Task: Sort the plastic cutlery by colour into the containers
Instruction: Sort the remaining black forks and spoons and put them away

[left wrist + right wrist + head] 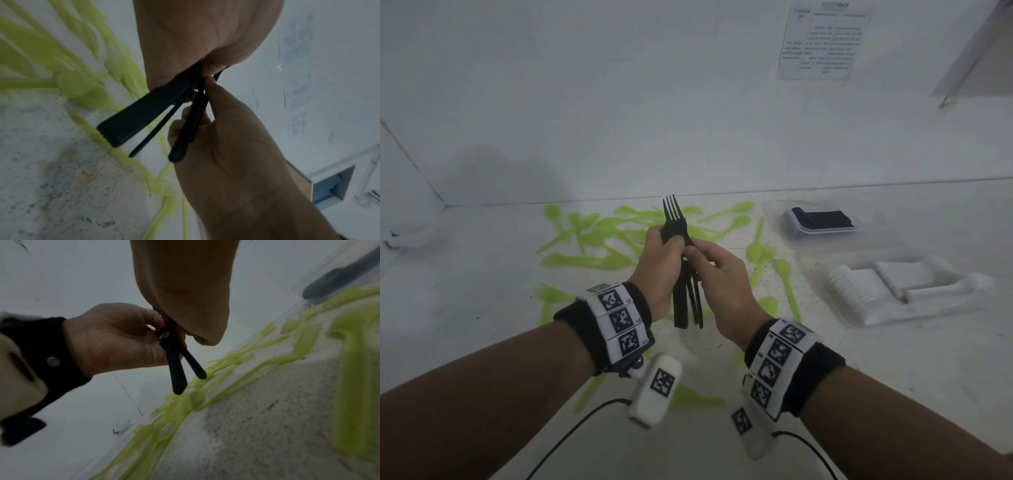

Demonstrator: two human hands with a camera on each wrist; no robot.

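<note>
Both hands, left (662,260) and right (717,274), clamp fingers round a black cutlery bundle (683,267) held above scattered green pieces (599,236), apparently squaring it before carrying it to the black-filled container (822,222).

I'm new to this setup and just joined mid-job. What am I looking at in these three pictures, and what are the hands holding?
There is no robot: a person works with bare hands, wearing bands with coded markers and a small camera on each wrist. The big picture comes from a head camera looking down; the other two look along each hand from the wrists. The left hand grips a bundle of black cutlery, fork tines up, and the right hand pinches the same bundle. Green cutlery lies scattered on the white surface. To the right sit a clear container with black pieces in it and another container with white cutlery.
</note>
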